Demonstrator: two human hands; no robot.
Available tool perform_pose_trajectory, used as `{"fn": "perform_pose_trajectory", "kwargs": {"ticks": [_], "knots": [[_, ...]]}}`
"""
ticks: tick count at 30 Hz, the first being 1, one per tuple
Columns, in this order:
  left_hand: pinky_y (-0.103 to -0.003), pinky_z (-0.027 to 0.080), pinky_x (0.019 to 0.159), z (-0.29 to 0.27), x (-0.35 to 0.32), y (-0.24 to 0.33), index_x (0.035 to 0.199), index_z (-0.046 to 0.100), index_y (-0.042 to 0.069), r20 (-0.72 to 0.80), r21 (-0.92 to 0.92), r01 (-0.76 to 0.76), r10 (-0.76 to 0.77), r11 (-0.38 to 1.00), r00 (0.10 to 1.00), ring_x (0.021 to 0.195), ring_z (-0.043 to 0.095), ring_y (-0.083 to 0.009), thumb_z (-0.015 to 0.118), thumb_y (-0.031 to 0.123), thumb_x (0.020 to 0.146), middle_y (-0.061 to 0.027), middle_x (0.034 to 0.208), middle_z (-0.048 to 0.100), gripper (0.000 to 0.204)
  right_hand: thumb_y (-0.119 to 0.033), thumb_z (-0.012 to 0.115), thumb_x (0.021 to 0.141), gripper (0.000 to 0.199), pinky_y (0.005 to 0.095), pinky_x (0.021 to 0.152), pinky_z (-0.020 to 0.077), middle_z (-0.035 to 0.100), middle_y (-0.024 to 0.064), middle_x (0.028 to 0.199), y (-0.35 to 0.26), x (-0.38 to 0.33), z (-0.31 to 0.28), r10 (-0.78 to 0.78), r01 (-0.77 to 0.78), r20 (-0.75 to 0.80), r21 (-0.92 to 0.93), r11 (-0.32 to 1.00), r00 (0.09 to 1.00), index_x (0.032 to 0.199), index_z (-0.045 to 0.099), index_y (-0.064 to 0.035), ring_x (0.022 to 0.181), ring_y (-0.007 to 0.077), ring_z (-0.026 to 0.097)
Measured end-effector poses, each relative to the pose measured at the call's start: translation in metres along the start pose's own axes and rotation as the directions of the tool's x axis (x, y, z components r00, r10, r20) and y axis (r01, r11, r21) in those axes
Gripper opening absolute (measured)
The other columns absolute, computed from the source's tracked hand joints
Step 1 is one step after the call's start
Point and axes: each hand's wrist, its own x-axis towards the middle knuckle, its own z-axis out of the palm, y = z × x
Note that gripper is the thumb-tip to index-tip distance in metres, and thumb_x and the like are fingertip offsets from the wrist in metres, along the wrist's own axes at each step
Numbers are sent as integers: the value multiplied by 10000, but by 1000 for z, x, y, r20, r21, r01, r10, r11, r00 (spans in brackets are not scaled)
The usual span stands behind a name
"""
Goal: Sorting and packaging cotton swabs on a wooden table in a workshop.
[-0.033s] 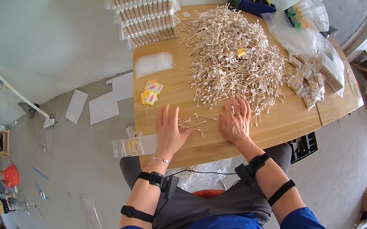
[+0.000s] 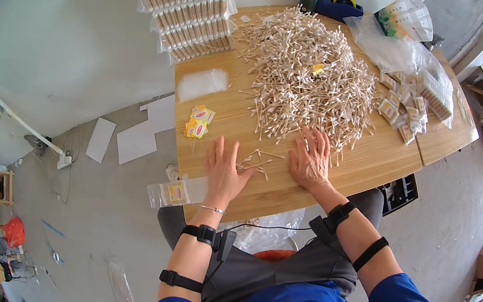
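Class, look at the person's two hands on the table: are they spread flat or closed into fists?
Spread flat. The left hand and right hand lie palm-down, fingers splayed, on the wooden table, with a few loose sticks between them.

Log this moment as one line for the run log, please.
left hand: flat on wooden table, open | right hand: flat, open, at edge of cotton swab pile | few loose swabs between the hands

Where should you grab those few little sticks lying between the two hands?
The loose sticks lie flat and thin on the wooden table, crossing each other. Probably best to come straight down from above and pinch them at their middles, where they overlap. The left hand already touches them; the right hand rests flat alongside.
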Motion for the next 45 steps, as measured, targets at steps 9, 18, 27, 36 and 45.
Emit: {"fn": "perform_pose_trajectory", "kwargs": {"ticks": [9, 18, 27, 36, 45], "knots": [[-492, 304, 1105, 2, -16, -7, 1253, 544, 67, 128, -122, -115, 131, 986, 983, 1278, 417, -364, 727, 396, 792, -156, 1373, 467, 595, -262, 649, 801, 368, 477, 975, 304, 539, 100, 1180, -19, -13, -2, -83, 75, 81, 100, 992, 993, 1099, 614, -50, 1116, 300, 466], [-480, 340, 1065, -2, -50, -6, 1124, 632, 72, 27, -92, -170, 173, 981, 984, 1216, 480, -308, 684, 200, 831, -116, 1254, 567, 324, -323, 685, 767, 506, 461, 934, 362, 524, 120, 1163, -65, -22, -10, -164, 108, 203, 263, 959, 965, 1189, 598, -58, 1081, 318, 485], [-473, 324, 1075, -14, -60, -1, 1112, 631, 77, -28, -74, -67, 66, 995, 997, 1221, 477, -310, 649, 158, 839, -112, 1259, 569, 285, -146, 631, 804, 360, 458, 866, 411, 552, 108, 1093, -68, -17, -5, -194, 98, 188, 426, 899, 963, 1152, 605, -58, 1016, 315, 515], [-469, 298, 1097, -13, -56, 0, 1162, 597, 46, -18, -56, -97, 97, 994, 995, 1231, 468, -290, 619, 174, 842, -119, 1251, 570, 345, -89, 618, 836, 257, 428, 888, 470, 537, 112, 1096, -69, 44, 26, -149, 40, 209, 453, 891, 966, 1093, 622, -99, 1017, 325, 521], [-491, 226, 1132, -12, -55, 2, 1301, 504, 27, 36, 12, 21, -22, 1000, 999, 1319, 385, -307, 598, 252, 850, -147, 1365, 487, 513, -135, 653, 823, 101, 412, 822, 475, 566, 82, 931, -44, 23, 21, 47, -140, 258, 356, 924, 965, 908, 650, -80, 963, 294, 550]]}}
